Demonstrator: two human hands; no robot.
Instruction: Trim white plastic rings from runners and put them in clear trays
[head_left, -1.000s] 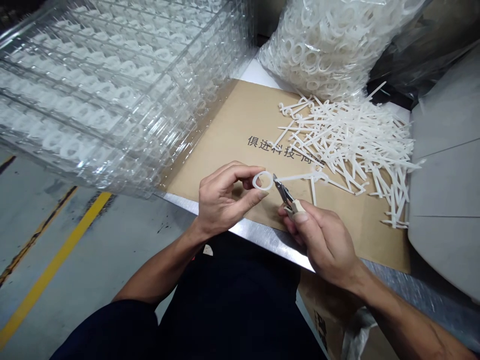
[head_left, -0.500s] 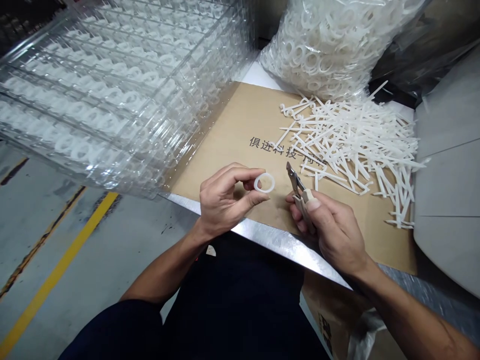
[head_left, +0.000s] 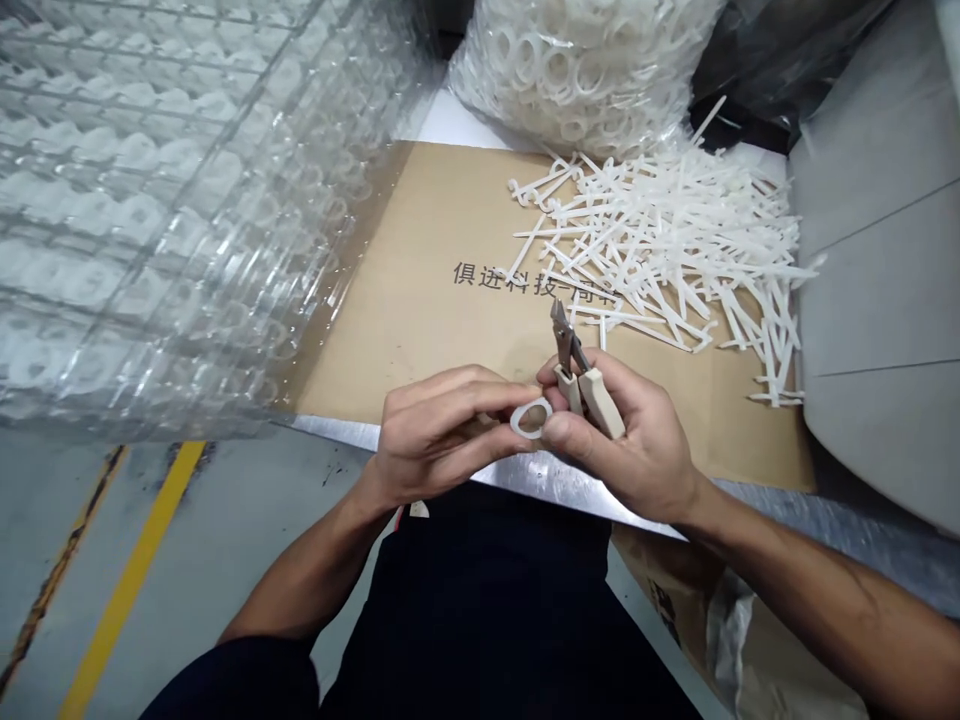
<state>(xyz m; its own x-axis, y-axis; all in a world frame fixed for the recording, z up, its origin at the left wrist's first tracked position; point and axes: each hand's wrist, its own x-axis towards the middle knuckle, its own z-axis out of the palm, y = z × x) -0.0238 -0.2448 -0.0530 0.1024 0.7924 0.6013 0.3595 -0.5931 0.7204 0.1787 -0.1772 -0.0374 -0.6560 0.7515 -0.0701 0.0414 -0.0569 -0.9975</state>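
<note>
A small white plastic ring [head_left: 516, 424] is pinched between the thumb and fingers of my left hand [head_left: 442, 432], over the front edge of the table. My right hand [head_left: 626, 430] holds a pair of cutting pliers [head_left: 576, 365] with pale handles, their metal jaws pointing away from me. The thumb tip of that hand meets the right side of the ring, and its forefinger is close behind. Past the pliers lies a heap of thin white plastic sprues [head_left: 660, 245] on the brown cardboard [head_left: 420, 250].
Stacked clear plastic trays [head_left: 225, 200] filled with white rings stand at the left. A clear bag [head_left: 570, 80] of similar rings sits behind the heap. A grey curved panel [head_left: 885, 250] borders the right side. Yellow lines [head_left: 142, 560] mark the floor.
My hands have come together, and the right thumb now reaches the ring. The pliers have shifted back within the right hand. The camera view has turned, so the surroundings appear shifted leftward.
</note>
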